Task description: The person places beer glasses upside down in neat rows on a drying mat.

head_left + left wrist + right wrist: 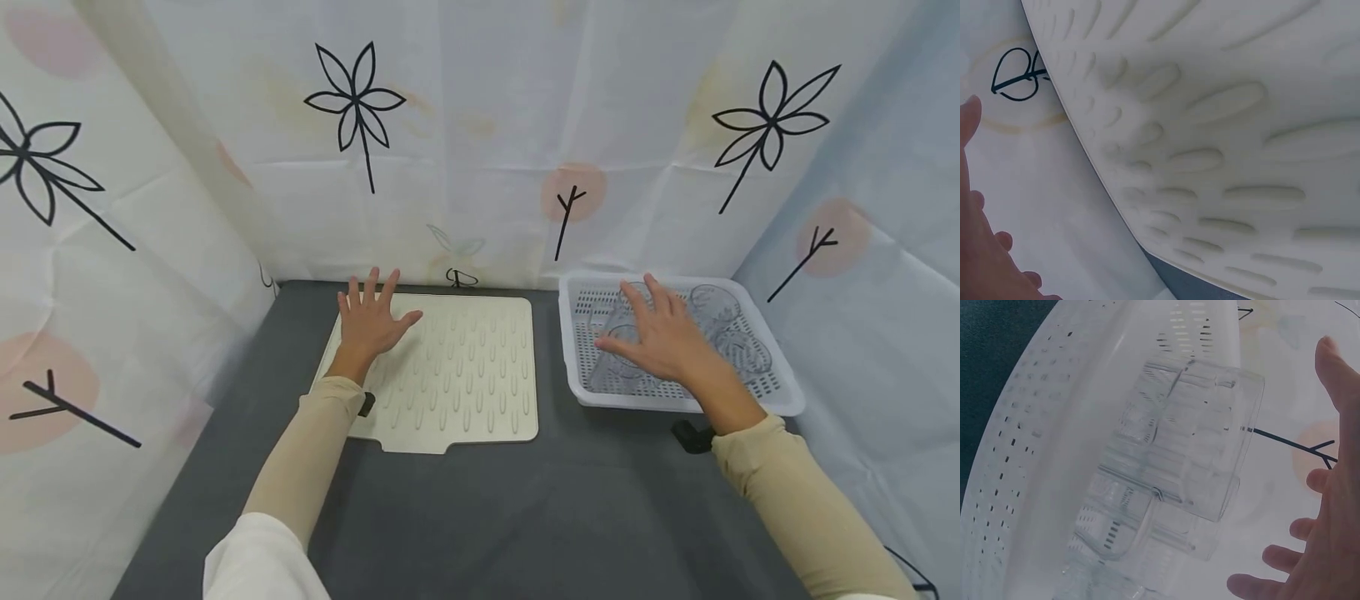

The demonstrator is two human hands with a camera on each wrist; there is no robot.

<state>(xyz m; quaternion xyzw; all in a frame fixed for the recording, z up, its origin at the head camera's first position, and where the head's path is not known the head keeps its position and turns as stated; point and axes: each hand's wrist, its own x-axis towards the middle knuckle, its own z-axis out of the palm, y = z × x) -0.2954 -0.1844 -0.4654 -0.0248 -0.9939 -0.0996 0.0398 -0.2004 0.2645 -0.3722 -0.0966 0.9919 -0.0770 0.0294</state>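
Observation:
My left hand (369, 327) hovers with spread fingers over the upper left part of a cream drying mat (480, 367), which has rows of raised oval ridges and a lip at its front edge. In the left wrist view the ridged mat (1241, 156) fills most of the picture, with the hand at the left edge. On the right, my right hand (663, 337) is spread above a white perforated plastic basket (568, 350). Several clear glasses (712, 304) stand or lie in it. One clear ribbed glass (1204, 437) shows close up in the right wrist view. Both hands hold nothing.
A dark grey cloth (525, 517) covers the table. White curtains (465, 125) printed with black line flowers and pale circles enclose the back and both sides. A dark cable (911, 567) runs at the lower right edge.

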